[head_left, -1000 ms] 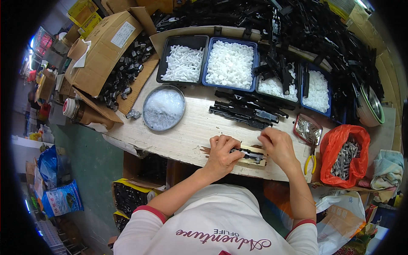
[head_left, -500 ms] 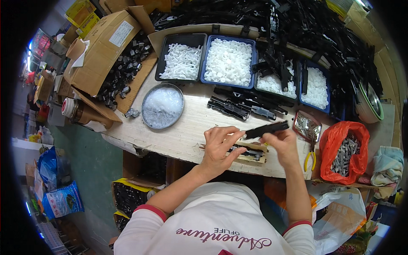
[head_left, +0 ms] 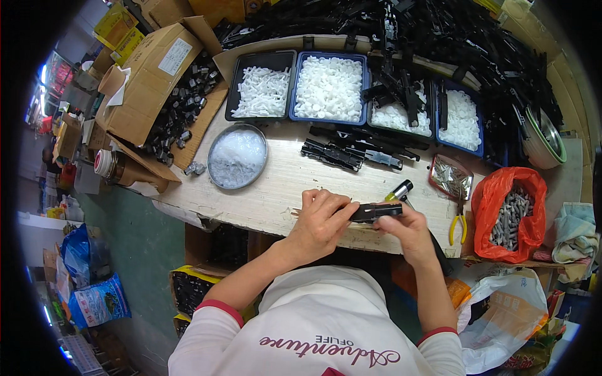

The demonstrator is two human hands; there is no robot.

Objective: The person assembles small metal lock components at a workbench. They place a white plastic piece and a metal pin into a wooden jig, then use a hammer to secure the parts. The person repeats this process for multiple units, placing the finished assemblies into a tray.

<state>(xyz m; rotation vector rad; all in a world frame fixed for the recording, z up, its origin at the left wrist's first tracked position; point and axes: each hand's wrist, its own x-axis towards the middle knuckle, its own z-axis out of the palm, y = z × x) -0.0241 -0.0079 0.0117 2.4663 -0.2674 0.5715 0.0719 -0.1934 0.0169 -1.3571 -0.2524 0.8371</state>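
Near the front edge of the workbench (head_left: 288,164), a long narrow black plastic part (head_left: 370,213) lies level between my two hands. My left hand (head_left: 322,220) is closed round its left end, thumb and fingers pinching it. At the other end, my right hand (head_left: 406,233) grips the part with bent fingers. Just beyond the right hand rests a cylindrical tool (head_left: 399,190) with a black and silver end and a yellow-green band; its kind is unclear. The light wooden block under the part is mostly hidden by my hands.
Several black assemblies (head_left: 332,155) lie beyond my hands, before bins of white plastic pieces (head_left: 330,88). A round tin (head_left: 266,164) stands left. To the right are yellow-handled pliers (head_left: 458,229), a dish of small metal pieces (head_left: 450,177) and a red bag (head_left: 480,225) of grey parts.
The black part has come down and levelled out over the wooden block. My right hand has moved lower and slightly left. The banded cylindrical tool now shows beyond it.
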